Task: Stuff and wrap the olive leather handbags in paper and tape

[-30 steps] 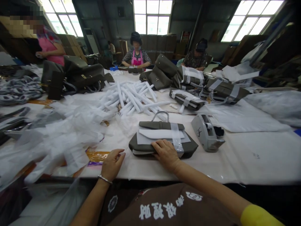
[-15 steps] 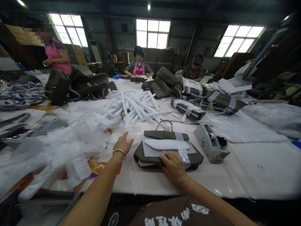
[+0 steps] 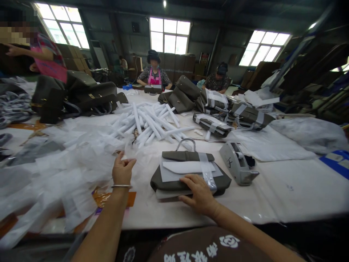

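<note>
A dark olive handbag (image 3: pixel 191 185) lies in front of me, a white sheet and a white strip on it held by a band of clear tape. Its handle (image 3: pixel 188 140) is wrapped in pale material. My right hand (image 3: pixel 200 196) grips the bag's near edge, fingers on top and thumb lower down by the edge. To the left, my left hand (image 3: pixel 122 169), with a bracelet on the wrist, pinches a thin translucent sheet (image 3: pixel 127 147) at the side of a loose heap of such sheets (image 3: pixel 81 160). The sheet's outline is faint.
Right of the bag stands a grey tape dispenser (image 3: pixel 238 163). White rolled tubes (image 3: pixel 152 122) lie piled beyond it. More handbags (image 3: pixel 212 123) rest farther back and on the left. A blue item (image 3: pixel 336 162) lies far right. Co-workers (image 3: pixel 155 74) are across the table.
My left hand has moved left and its fingers have closed at the translucent sheets. The right hand stays on the bag, its thumb now farther out from the edge. The view has shifted right.
</note>
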### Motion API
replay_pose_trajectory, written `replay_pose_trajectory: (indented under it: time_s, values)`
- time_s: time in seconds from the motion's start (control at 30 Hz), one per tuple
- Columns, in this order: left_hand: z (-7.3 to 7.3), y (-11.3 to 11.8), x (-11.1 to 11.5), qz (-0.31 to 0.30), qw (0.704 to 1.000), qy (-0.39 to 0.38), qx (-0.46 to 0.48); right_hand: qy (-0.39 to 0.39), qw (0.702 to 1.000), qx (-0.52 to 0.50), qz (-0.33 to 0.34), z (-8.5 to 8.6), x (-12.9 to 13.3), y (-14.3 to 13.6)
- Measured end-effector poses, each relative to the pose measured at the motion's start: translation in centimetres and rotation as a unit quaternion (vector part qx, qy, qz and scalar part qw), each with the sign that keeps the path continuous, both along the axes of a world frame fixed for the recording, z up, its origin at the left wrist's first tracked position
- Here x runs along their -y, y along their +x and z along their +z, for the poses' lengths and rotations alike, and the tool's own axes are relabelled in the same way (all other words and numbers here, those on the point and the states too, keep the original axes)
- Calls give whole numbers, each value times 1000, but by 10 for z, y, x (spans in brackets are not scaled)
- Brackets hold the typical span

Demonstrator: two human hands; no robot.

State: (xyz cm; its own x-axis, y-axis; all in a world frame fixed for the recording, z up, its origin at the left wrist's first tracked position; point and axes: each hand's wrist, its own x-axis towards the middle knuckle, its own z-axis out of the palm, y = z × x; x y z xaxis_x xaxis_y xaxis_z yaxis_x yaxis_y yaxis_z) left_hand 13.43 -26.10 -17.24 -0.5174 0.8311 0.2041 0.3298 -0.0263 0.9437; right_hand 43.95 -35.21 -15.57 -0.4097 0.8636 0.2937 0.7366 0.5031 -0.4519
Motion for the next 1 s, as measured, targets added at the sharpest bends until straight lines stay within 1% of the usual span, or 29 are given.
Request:
replay_pose_trajectory:
  time_s: [0.03, 0.07, 0.13, 0.17, 0.2, 0.27, 0.33, 0.37, 0.4, 0.43, 0.47, 0.53, 0.57, 0.6, 0.63, 0.67, 0.7, 0.77, 0.83, 0.87, 0.9, 0.93, 1.0]
  values:
    - [8, 3, 15, -4, 999, 34, 2, 2, 1000, -29, 12, 4, 1, -1]
    - [16, 8, 31, -15, 998, 55, -15, 0, 998, -60, 28, 7, 3, -4]
    - [28, 25, 64, -29, 991, 72, -105, -30, 989, -129, 71, 15, 9, -14]
    - [31, 36, 79, -58, 982, 84, -160, -59, 980, -166, 97, 19, 12, -21]
    - [32, 46, 94, -96, 967, 110, -210, -91, 967, -203, 121, 22, 15, -27]
    - [28, 67, 117, -194, 919, 169, -300, -140, 940, -275, 144, 25, 21, -38]
    - [20, 82, 134, -271, 873, 213, -346, -160, 923, -323, 132, 24, 26, -42]
    - [15, 88, 140, -293, 860, 224, -352, -169, 918, -340, 119, 22, 28, -41]
    - [11, 93, 145, -307, 856, 230, -348, -188, 909, -356, 106, 19, 30, -38]
    - [8, 96, 148, -313, 856, 235, -337, -222, 894, -376, 97, 16, 32, -35]
    - [6, 100, 151, -318, 859, 239, -323, -270, 870, -403, 92, 13, 34, -30]
    - [4, 108, 154, -337, 859, 251, -293, -370, 798, -468, 85, 7, 39, -22]
    - [4, 112, 155, -348, 857, 260, -277, -406, 760, -501, 78, 5, 41, -18]
    - [4, 116, 156, -360, 854, 269, -262, -429, 730, -528, 69, 3, 43, -14]
    - [5, 120, 156, -370, 851, 278, -249, -441, 708, -549, 59, 1, 46, -11]
    - [5, 124, 156, -377, 848, 285, -240, -447, 695, -561, 49, -1, 48, -7]
    - [6, 127, 157, -383, 845, 289, -236, -451, 689, -565, 42, -3, 50, -3]
    - [6, 130, 158, -398, 837, 282, -248, -457, 695, -554, 33, -7, 54, 7]
    - [4, 128, 159, -410, 825, 268, -284, -455, 706, -542, 15, -10, 59, 21]
    - [3, 126, 161, -407, 820, 262, -307, -452, 706, -545, 1, -10, 61, 30]
    - [1, 123, 161, -392, 819, 258, -330, -447, 701, -555, -16, -10, 64, 39]
    - [-2, 119, 162, -363, 825, 256, -349, -437, 692, -573, -34, -8, 66, 49]
    - [-9, 109, 160, -268, 858, 237, -368, -405, 668, -620, -70, -4, 68, 69]
